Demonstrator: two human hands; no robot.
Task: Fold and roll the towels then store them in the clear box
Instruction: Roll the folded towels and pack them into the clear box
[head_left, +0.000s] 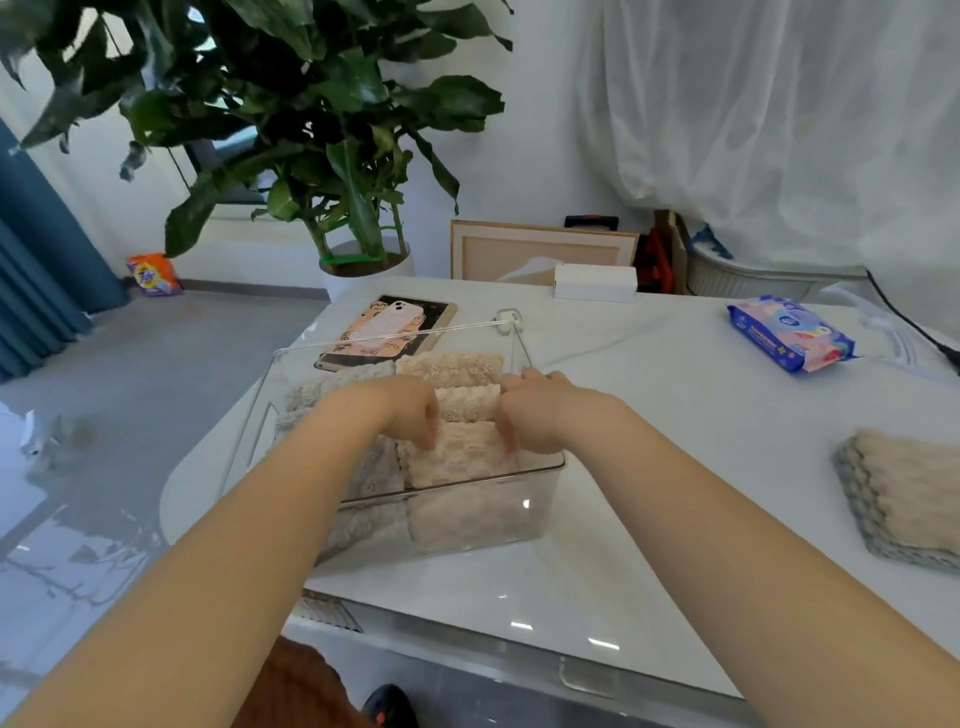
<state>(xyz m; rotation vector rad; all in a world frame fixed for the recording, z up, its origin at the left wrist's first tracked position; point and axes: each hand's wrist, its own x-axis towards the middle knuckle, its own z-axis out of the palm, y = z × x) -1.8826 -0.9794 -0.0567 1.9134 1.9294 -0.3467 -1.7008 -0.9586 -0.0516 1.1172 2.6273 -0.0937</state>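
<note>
A clear box (545, 512) stands on the white table (649, 467), left of centre. Several rolled beige and grey towels fill it, among them one at the back (452, 368) and a grey one at the left (311, 389). Both my hands reach down into the box. My left hand (410, 410) and my right hand (540, 410) grip the two ends of a beige rolled towel (462, 454) in the near right part of the box. A stack of flat, unrolled towels (904, 499) lies at the table's right edge.
A phone (389, 325) on a patterned pad lies just behind the box. A white carton (595, 281) and a blue wipes pack (789, 332) sit further back. A potted plant (363, 265) and a framed picture (540, 249) stand beyond the table.
</note>
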